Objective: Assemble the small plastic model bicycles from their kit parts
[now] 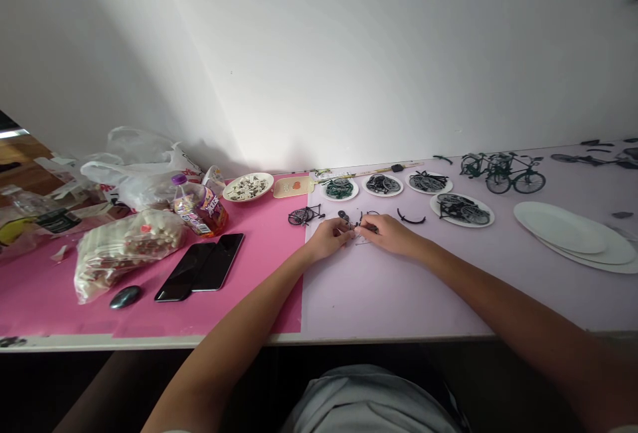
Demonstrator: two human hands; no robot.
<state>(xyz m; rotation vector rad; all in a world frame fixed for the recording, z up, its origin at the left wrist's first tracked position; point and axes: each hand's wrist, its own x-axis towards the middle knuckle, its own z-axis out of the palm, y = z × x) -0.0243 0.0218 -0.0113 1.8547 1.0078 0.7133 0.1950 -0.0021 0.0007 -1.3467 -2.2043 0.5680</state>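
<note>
My left hand (329,239) and my right hand (389,234) meet on the lilac part of the table. Their fingertips are closed together in a pinch; whatever sits between them is too small and hidden to name. Just behind the fingers lies a small round black part (341,214). To the left, on the pink side, rests a black model bicycle frame with a wheel (305,214). A curved black strip (411,218) lies right of my right hand. Thin pale lines or pieces show under the hands, unclear at this size.
Behind stand plates of green parts (339,188) and black parts (383,184); a plate of black wheels (462,210) is at right. Assembled green model bicycles (513,174) and white oval plates (573,227) lie farther right. Leftward are two phones (199,267), a bottle (202,207) and bags (129,240).
</note>
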